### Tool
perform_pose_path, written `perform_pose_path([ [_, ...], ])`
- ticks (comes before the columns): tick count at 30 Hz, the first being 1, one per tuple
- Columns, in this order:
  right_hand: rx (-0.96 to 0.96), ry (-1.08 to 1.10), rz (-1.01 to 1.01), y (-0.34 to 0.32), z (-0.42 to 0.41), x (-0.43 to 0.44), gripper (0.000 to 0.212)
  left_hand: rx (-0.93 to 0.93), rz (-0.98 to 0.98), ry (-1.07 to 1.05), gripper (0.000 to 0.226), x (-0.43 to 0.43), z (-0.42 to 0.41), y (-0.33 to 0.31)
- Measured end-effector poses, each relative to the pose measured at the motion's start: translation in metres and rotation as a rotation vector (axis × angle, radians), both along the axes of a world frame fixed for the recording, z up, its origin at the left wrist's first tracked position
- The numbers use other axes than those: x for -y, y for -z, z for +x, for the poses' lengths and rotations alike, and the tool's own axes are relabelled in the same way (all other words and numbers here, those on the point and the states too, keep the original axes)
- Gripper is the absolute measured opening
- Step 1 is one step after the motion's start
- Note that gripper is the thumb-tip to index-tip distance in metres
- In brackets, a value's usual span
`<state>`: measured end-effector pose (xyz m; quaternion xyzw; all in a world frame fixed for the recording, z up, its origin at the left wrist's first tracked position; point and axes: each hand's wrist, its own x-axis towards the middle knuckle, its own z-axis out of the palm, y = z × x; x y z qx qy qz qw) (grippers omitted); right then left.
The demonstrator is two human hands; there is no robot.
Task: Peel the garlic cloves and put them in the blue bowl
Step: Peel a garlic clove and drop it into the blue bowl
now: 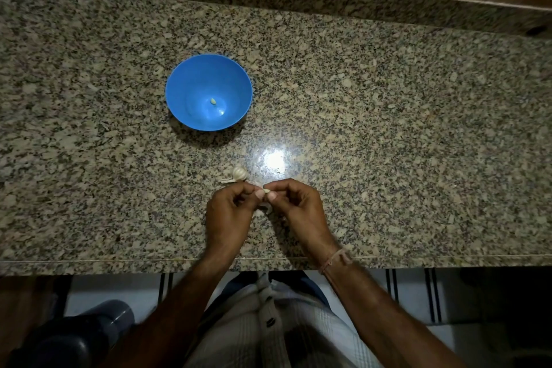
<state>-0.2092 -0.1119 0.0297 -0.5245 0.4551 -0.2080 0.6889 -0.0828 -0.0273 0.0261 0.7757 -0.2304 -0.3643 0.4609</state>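
Note:
A blue bowl [191, 81] stands on the granite counter, with one peeled garlic clove [213, 101] lying in its bottom. A small garlic bulb [239, 173] rests on the counter just beyond my hands, thin skin scraps beside it. My left hand [230, 215] and my right hand [294, 206] meet fingertip to fingertip above the counter's near part. Both pinch a small pale garlic clove [266, 190] between thumbs and forefingers. A curl of white peel [266, 210] hangs under the fingers.
The granite counter [388, 128] runs the full width, with a raised back ledge and wood beyond it. Its front edge [119, 261] lies just under my wrists. A bright light glare [273, 158] sits right of the bulb. Below the edge are my shirt and the floor.

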Motion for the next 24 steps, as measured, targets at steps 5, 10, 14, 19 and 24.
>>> perform_pose_path([
  [5,-0.085,0.021,-0.061,0.008,0.007,0.001,0.007,0.144,0.032,0.021,0.025,-0.013,0.002,0.001],
  [10,-0.017,-0.056,0.045,0.008,0.023,-0.008,0.008,0.198,0.006,-0.019,0.011,-0.028,0.005,0.002],
  [14,-0.076,-0.072,-0.028,0.01,0.024,-0.009,0.015,0.293,0.052,-0.071,0.012,-0.04,0.017,0.008],
  [19,-0.18,0.016,-0.165,0.017,-0.005,0.005,0.022,0.493,0.11,0.004,0.013,-0.051,0.033,0.023],
  [24,-0.205,0.064,-0.155,0.019,-0.032,0.01,0.024,0.536,0.032,0.133,0.031,-0.045,0.008,0.019],
])
